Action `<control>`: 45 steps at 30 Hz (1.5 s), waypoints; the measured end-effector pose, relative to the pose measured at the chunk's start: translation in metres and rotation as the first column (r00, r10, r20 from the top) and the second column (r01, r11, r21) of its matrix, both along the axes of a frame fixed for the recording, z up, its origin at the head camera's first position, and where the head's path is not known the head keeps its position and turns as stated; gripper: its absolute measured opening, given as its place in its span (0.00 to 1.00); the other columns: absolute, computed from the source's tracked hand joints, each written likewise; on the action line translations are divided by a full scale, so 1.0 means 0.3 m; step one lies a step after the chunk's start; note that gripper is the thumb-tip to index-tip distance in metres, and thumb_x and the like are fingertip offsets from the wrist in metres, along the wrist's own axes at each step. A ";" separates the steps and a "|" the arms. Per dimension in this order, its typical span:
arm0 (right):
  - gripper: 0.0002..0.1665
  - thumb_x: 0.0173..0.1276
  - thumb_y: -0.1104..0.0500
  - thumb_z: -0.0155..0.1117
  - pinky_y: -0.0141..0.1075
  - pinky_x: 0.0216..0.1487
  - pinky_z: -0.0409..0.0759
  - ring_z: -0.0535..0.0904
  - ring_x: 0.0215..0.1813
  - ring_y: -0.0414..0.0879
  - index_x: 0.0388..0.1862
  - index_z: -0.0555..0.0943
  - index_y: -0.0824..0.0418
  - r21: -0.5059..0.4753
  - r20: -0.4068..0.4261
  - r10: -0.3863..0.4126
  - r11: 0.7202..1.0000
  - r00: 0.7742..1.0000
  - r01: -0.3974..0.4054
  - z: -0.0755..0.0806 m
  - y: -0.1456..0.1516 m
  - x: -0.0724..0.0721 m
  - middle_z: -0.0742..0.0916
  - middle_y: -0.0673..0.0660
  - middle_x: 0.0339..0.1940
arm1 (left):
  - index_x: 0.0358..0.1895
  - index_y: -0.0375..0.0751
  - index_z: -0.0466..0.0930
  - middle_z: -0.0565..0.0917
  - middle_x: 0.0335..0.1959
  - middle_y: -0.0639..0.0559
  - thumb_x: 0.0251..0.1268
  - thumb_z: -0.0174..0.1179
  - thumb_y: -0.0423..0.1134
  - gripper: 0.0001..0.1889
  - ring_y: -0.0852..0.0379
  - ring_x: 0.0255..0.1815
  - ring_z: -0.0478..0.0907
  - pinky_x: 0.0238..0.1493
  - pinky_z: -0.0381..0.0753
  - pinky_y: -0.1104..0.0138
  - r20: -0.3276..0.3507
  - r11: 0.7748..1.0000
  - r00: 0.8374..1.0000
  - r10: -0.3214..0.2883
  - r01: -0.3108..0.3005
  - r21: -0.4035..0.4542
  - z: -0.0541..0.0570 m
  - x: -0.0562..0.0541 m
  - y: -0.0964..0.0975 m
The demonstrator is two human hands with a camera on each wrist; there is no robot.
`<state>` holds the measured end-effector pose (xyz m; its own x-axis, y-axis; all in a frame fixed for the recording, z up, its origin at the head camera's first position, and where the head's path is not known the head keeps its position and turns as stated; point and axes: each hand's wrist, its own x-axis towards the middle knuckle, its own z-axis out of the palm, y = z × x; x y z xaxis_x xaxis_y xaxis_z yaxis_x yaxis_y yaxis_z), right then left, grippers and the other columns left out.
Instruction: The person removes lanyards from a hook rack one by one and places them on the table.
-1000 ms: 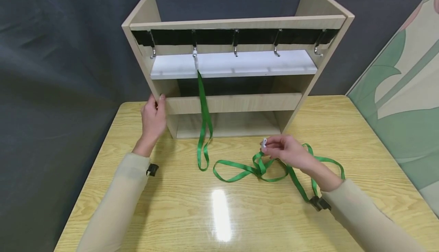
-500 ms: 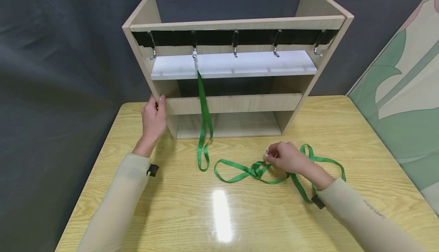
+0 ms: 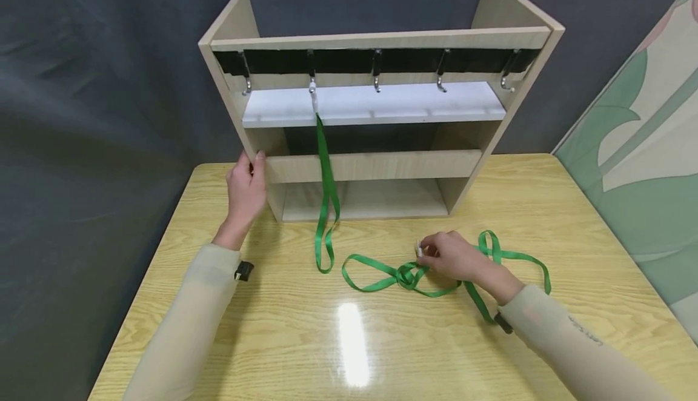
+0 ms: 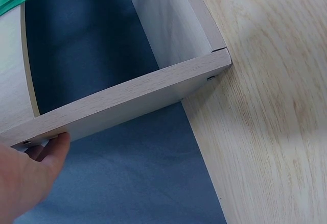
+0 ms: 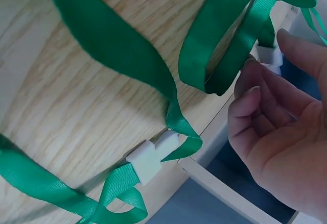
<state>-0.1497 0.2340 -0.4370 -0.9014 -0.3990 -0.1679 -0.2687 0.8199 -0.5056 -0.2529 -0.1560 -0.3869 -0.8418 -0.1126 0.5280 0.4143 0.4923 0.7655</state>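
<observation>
My right hand is low over the table, pinching the white clip of a green lanyard between thumb and fingertips. In the right wrist view that clip is partly hidden by the fingers, and the lanyard's white plastic buckle shows on the strap. The rest of this lanyard lies in loose loops on the tabletop. My left hand grips the left side panel of the wooden shelf rack, with fingers behind the panel. A second green lanyard hangs by a white clip from the second hook from the left.
Several metal hooks line a black strip across the rack's top; one is the rightmost hook. The rack stands at the back of the wooden table. Behind it hangs dark cloth; a patterned panel rises at the right.
My right hand has lowered towards the table with the clip, then shifted slightly left. The strap beneath it has sunk flatter. My left hand keeps its hold on the rack.
</observation>
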 end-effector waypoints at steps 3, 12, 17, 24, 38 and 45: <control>0.20 0.66 0.57 0.66 0.38 0.33 0.77 0.78 0.33 0.42 0.50 0.80 0.71 0.013 -0.004 -0.002 1.000 1.000 0.002 0.001 0.000 -0.001 0.84 0.53 0.33 | 0.50 0.33 0.76 0.82 0.42 0.36 0.75 0.45 0.50 0.21 0.48 0.40 0.79 0.37 0.77 0.54 0.004 1.000 1.000 -0.003 0.003 0.000 0.001 0.001 0.002; 0.21 0.68 0.57 0.64 0.35 0.29 0.77 0.79 0.31 0.42 0.51 0.79 0.72 -0.032 -0.011 -0.014 0.999 1.000 0.013 0.026 0.012 -0.008 0.84 0.56 0.35 | 0.50 0.32 0.76 0.82 0.42 0.35 0.75 0.45 0.48 0.20 0.48 0.40 0.78 0.37 0.76 0.54 -0.012 1.000 1.000 -0.009 0.009 0.000 -0.001 -0.001 0.002; 0.20 0.68 0.57 0.63 0.34 0.28 0.76 0.79 0.29 0.40 0.50 0.79 0.73 -0.076 -0.077 0.014 0.997 0.997 -0.020 0.067 0.009 -0.029 0.84 0.54 0.32 | 0.51 0.32 0.75 0.81 0.44 0.35 0.75 0.45 0.48 0.21 0.48 0.41 0.78 0.39 0.77 0.53 -0.009 1.000 1.000 -0.015 0.015 0.003 -0.003 -0.002 0.001; 0.18 0.67 0.58 0.64 0.37 0.32 0.77 0.79 0.32 0.43 0.49 0.80 0.70 -0.094 -0.123 0.011 0.995 0.992 -0.023 0.159 -0.027 -0.062 0.84 0.53 0.33 | 0.52 0.32 0.75 0.81 0.44 0.35 0.75 0.45 0.48 0.21 0.47 0.42 0.78 0.40 0.77 0.53 0.005 1.000 1.000 -0.010 0.010 0.000 0.001 0.001 0.003; 0.14 0.68 0.56 0.64 0.36 0.34 0.77 0.79 0.32 0.40 0.46 0.83 0.63 -0.216 -0.306 0.017 0.973 0.952 -0.087 0.346 -0.172 -0.110 0.85 0.49 0.32 | 0.49 0.31 0.76 0.82 0.42 0.36 0.75 0.45 0.47 0.20 0.47 0.40 0.79 0.38 0.77 0.53 0.000 1.000 1.000 -0.001 0.001 0.001 0.002 0.003 0.007; 0.16 0.67 0.55 0.65 0.35 0.39 0.78 0.80 0.38 0.41 0.50 0.82 0.64 -0.406 -0.352 -0.079 0.911 0.933 -0.076 0.448 -0.289 -0.151 0.86 0.51 0.39 | 0.49 0.31 0.76 0.82 0.42 0.36 0.75 0.45 0.46 0.20 0.47 0.40 0.79 0.38 0.77 0.53 -0.004 1.000 1.000 0.007 -0.007 0.000 0.001 0.002 0.006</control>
<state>-0.1949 0.1473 -0.3027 -0.8698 -0.3602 0.3371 -0.4909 0.5633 -0.6646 -0.2522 -0.1541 -0.3864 -0.8390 -0.1184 0.5311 0.4137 0.4952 0.7640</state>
